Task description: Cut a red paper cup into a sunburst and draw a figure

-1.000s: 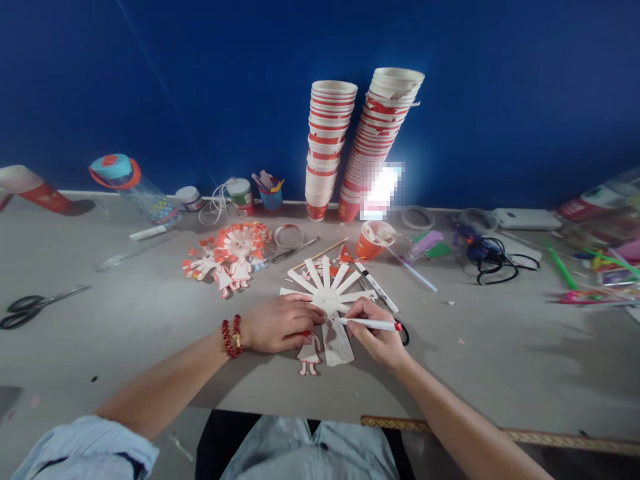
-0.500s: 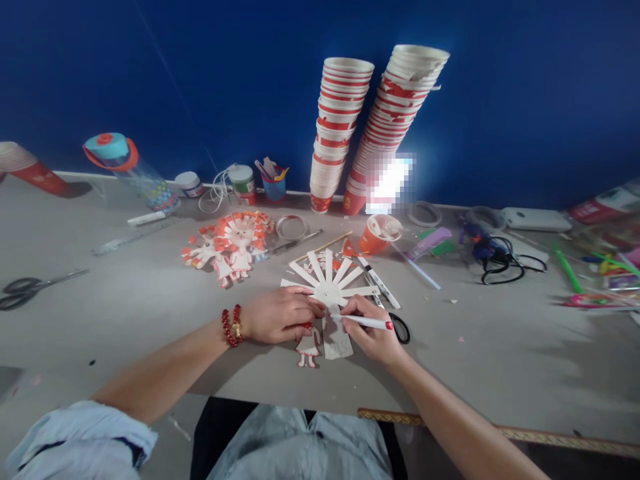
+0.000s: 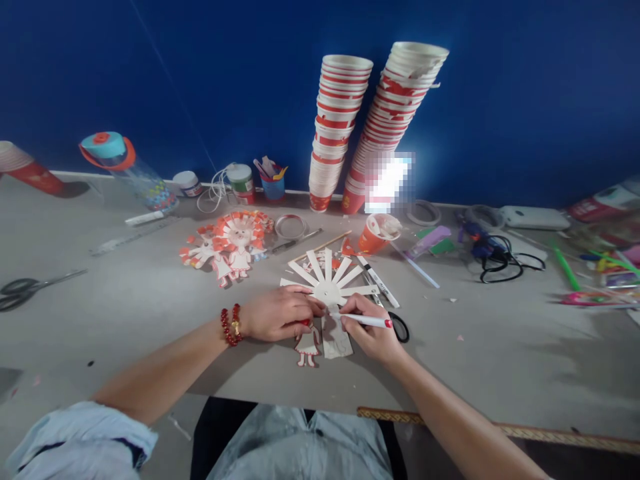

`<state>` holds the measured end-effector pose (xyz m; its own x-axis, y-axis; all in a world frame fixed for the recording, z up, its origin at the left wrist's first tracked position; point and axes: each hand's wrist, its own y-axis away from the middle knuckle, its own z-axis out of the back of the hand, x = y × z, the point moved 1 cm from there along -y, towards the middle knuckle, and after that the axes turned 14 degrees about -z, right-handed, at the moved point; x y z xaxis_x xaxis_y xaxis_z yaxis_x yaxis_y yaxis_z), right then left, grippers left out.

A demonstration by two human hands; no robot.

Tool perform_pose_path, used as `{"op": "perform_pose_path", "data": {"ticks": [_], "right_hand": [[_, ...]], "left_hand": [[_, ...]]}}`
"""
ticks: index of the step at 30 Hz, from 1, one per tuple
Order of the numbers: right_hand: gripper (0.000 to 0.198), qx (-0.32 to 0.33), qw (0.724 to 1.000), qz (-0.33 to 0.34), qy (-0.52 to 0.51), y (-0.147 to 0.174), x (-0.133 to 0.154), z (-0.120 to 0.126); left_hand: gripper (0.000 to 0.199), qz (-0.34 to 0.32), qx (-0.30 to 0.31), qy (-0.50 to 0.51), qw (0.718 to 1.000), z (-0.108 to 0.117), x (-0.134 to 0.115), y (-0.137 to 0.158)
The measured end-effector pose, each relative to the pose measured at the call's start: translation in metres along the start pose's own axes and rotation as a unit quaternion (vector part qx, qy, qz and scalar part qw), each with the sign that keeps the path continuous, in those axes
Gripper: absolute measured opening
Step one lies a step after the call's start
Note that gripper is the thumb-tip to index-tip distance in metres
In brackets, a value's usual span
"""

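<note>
My right hand (image 3: 369, 329) is closed in a writing grip around a white marker with a red end (image 3: 373, 321). The marker's tip points at the wide lower strip of a flattened white paper cup (image 3: 327, 292), cut into petal-like strips. Faint drawn lines show on that wide strip (image 3: 337, 343). With bent fingers, my left hand (image 3: 283, 313) holds the cut cup down along its left side. A small paper doll in a red-edged dress (image 3: 307, 345) lies partly beneath these fingers, its head mostly hidden. Black-handled scissors (image 3: 401, 327) and a capped marker (image 3: 383, 287) lie right of the cutout.
Decorated paper figures (image 3: 239, 243) lie to the left behind my hand. Two tall stacks of paper cups (image 3: 333, 150) stand against the blue wall. An orange cup of scraps (image 3: 375, 240) stands behind the cutout. Scissors (image 3: 35, 288) lie far left, a water bottle (image 3: 130, 170) behind them.
Both hands stay almost in place, with the marker at the same wide strip. The whole view has shifted very slightly.
</note>
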<state>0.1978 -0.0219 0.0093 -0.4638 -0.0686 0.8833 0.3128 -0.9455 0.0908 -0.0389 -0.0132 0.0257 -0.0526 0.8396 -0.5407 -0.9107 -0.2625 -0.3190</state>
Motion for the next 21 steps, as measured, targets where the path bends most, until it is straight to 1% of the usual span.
{"op": "perform_pose_path", "data": {"ticks": [6, 12, 21], "right_hand": [[0.009, -0.021, 0.999, 0.003, -0.037, -0.0003, -0.0003, 0.0007], [0.008, -0.019, 1.0, 0.013, 0.008, -0.0002, 0.0011, 0.0009], [0.007, -0.009, 0.999, 0.002, 0.041, -0.001, 0.0001, -0.0009]], "left_hand": [[0.012, 0.003, 0.005, 0.008, 1.0, 0.0011, 0.0003, 0.0005], [0.01, -0.006, -0.001, -0.001, 1.0, 0.0011, -0.0005, -0.0005], [0.011, -0.007, 0.01, -0.013, 1.0, 0.0005, -0.0012, -0.0013]]}}
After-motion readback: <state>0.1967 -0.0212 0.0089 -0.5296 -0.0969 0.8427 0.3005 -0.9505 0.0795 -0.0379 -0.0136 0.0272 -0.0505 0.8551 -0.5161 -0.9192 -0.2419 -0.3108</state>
